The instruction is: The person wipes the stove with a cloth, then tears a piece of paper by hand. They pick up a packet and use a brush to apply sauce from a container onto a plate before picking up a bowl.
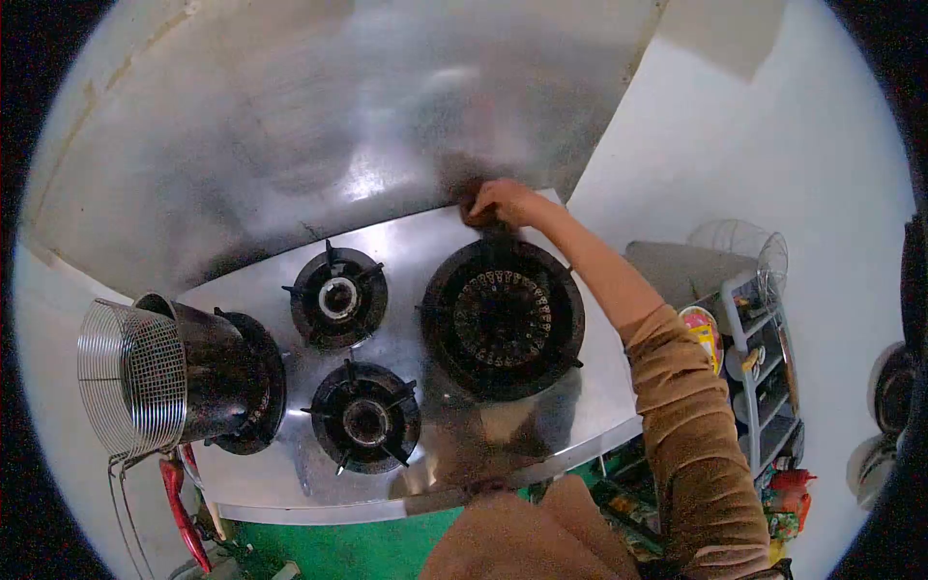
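Observation:
My right hand, at the end of a brown sleeve, reaches to the back of the steel stove top. Its fingers are closed on a small dark brown pad, pressed down near the foot of the back panel; whether it is cloth or scrubber I cannot make out. Just in front of the hand lies the large black burner with its ring of holes. Two smaller burners, one at the back and one at the front, sit to its left. My left hand is out of view.
A dark pot stands on the far-left burner, with a wire strainer basket beside it. The steel back panel rises behind. At right are a grey shelf rack and a wire strainer. The floor is green.

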### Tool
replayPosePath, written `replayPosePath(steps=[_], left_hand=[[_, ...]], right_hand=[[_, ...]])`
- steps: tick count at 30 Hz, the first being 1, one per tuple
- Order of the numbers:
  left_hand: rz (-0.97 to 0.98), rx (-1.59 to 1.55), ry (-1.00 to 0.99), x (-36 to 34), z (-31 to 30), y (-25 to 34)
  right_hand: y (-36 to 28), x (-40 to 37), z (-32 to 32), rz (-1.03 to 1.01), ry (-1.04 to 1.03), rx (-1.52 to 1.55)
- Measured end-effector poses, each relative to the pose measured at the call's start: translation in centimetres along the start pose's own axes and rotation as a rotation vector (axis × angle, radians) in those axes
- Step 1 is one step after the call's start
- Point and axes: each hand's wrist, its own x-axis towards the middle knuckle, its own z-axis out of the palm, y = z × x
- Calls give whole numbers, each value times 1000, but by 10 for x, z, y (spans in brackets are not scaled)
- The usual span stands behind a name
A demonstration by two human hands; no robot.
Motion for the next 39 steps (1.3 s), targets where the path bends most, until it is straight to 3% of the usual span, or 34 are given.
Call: replayPosePath(steps=[1,3,4,8,10,11,14,15,16,18,19,21,22,24,25,27,28,29,31,32,34,37,38,39], left_hand=[[4,3,-1,-1,2,-1],[16,5,0,-1,3,-1],[27,2,3,-1,4,-1],[93,-10,14,-5,14,-7],[154,-64,16,-1,23,-16],[199,-183,-4,4,31,-27],[295,-1302,-320,36,66,-87],[311,-1504,-434,38,65,-75],[342,-1106,-234,28,61,-67],[232,-152,107,-18,33,26],[233,-153,119,-18,32,27],[161,-598,32,-11,34,22],[172,-598,41,-7,36,17],[289,-111,140,-2,43,-1],[297,-103,143,2,51,-13],[249,-565,99,9,62,-30],[483,-73,214,-2,53,-13],[497,-65,216,-14,52,-3],[37,-319,63,-32,55,3],[49,-313,64,-35,56,-14],[819,659,296,-30,51,-62],[182,-85,32,-59,26,-67],[139,-115,15,-68,13,-66],[112,-126,11,-77,-2,-67]], right_hand=[[10,-19,3,7,-1,4],[23,-57,6,-143,248,-145],[24,-78,3,-145,246,-146],[24,-165,-1,55,206,25],[-10,-211,0,90,341,-48],[-21,-232,9,130,360,-28],[-74,-283,25,250,386,-171],[-96,-297,29,289,349,-200],[-117,-312,34,329,311,-229],[-160,-334,51,297,375,-226],[-178,-338,60,424,235,-69],[-222,-350,85,360,257,-200],[-230,-359,112,303,178,-333],[-267,-352,105,184,153,-140],[-273,-344,100,182,164,-143],[-275,-314,77,47,43,566],[-281,-297,52,59,179,455],[-284,-275,26,69,312,341],[-267,-216,-5,-50,572,440],[-262,-187,-23,-33,573,356],[-249,-125,-48,59,512,311],[-204,-24,-37,272,293,433],[-194,3,-24,276,304,437],[-187,27,-8,359,257,244]])
